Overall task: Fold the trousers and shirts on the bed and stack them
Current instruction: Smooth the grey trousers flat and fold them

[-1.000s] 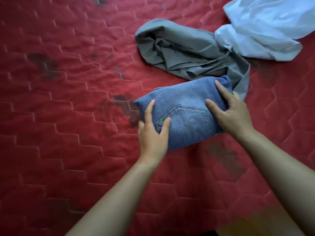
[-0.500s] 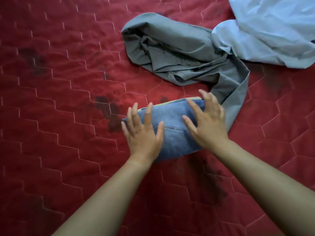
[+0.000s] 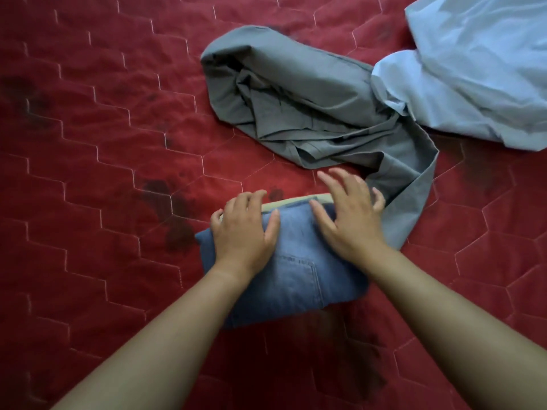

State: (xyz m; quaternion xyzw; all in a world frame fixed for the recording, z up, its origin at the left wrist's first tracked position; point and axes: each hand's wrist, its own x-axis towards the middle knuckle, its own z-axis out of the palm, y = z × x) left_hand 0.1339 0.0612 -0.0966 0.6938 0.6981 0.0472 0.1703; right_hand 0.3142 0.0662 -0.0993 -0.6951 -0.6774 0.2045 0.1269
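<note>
Near the middle of the bed (image 3: 88, 149), on its red quilted cover, the folded jeans (image 3: 296, 276) lay as a compact block with a back pocket facing up. I saw both hands on top of it. The left hand (image 3: 242, 232) sat palm down on the far-left part, fingers loosely bent at the far edge and thumb out toward the middle, pressing rather than gripping. The right hand (image 3: 352, 223) sat palm down on the far-right corner, fingers straight and spread, with the tips reaching past the jeans' far edge.

Edges: a pale strip (image 3: 293, 202) showed along the far edge between the hands. The near edge was a rounded fold, partly hidden by the left forearm. The right edge ran just beside a hanging tail of the crumpled grey garment (image 3: 296, 99); I couldn't tell whether they touched.

Room: the grey heap lay beyond the jeans with bare quilt between them. A light blue shirt (image 3: 473, 69) lay bunched far right, overlapping the grey one. Bare quilt ran wide to the left, with dark blotches (image 3: 174, 220) just left of the jeans. There was bare quilt on the near side too.
</note>
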